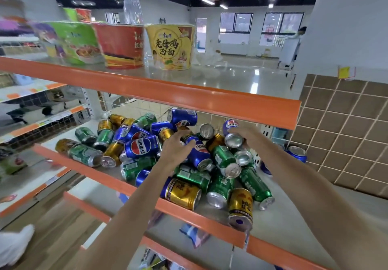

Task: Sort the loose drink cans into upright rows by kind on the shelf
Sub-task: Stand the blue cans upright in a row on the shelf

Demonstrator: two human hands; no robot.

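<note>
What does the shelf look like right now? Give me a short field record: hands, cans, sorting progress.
left hand: fingers curled over a blue cola can in the heap
right hand: gripping a can at the back right, silver end toward the camera
can pile: blue, green and gold cans mixed, almost all lying on their sides
rows: none formed yet
shelf above: instant noodle tubs
risk: gold can sits at the orange front edge
</note>
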